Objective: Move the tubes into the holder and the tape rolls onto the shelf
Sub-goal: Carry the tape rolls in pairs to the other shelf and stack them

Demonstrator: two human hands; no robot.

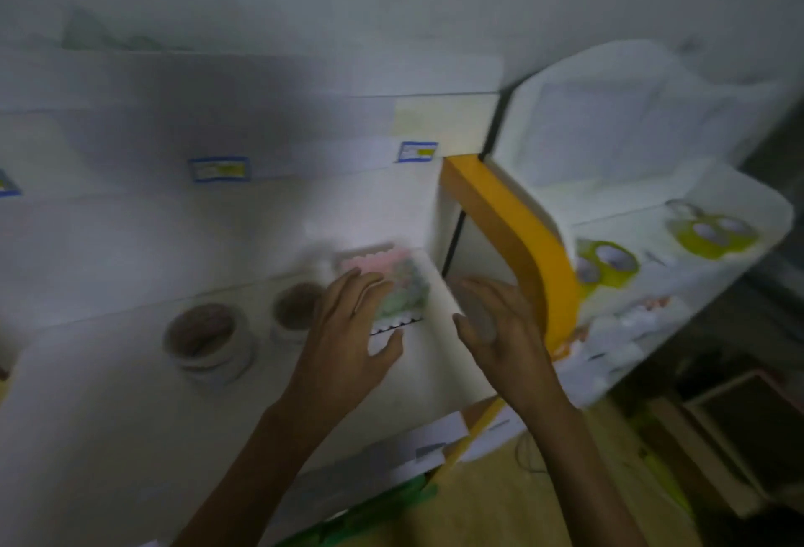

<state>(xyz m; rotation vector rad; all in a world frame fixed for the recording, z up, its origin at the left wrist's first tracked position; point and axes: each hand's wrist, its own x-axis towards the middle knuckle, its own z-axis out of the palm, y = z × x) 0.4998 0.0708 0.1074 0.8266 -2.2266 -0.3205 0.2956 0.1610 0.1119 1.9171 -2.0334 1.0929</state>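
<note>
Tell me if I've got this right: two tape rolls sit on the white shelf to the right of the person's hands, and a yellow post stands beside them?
Not quite. The head view shows the two tape rolls on the white shelf to the left of the hands, not the right. The yellow post does stand beside the hands, on their right.

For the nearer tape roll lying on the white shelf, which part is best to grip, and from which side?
Probably from above, pinching across the rim. The nearer tape roll lies flat with its open core facing up, so thumb outside and fingers inside the core should hold. The left hand is closest. The second roll sits close on its right, so come from the front-left. The picture is blurred.
</note>
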